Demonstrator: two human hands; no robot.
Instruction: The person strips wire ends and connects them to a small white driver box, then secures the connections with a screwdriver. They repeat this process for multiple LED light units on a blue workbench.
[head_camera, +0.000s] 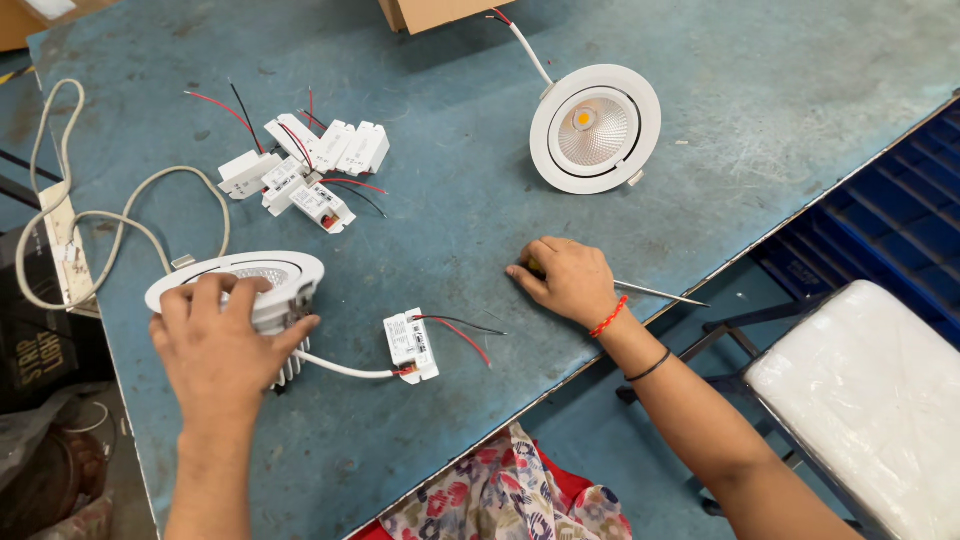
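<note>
1. The left hand (215, 345) lies on a round white lamp (240, 285) near the left edge of the blue table (480, 200); the fingers are spread over the top rim and the thumb presses the side, so the hand is gripping the lamp.
2. A white cord (340, 368) runs from under this lamp to a small white box (411, 345) just beside it; thin red and black wires (460, 330) stick out of the box.
3. The right hand (565, 280) rests on the table near the front edge; the fingers are curled in over a screwdriver (655, 293); its thin metal rod pokes out past the wrist, and a bit of yellow handle shows under the fingers.
4. The right wrist has a red band (608, 317); a thin black band (650, 367) sits farther up the arm.
5. A second round white lamp (595, 128) lies face up farther back, well apart from both hands; a white wire goes from it to the top edge.
6. A small heap of white boxes (305, 165) with red and black wires lies behind the left hand.
7. A long pale cable (120, 215) loops at the left side of the table.
8. A white padded stool (870, 400) stands to the right, off the table.
</note>
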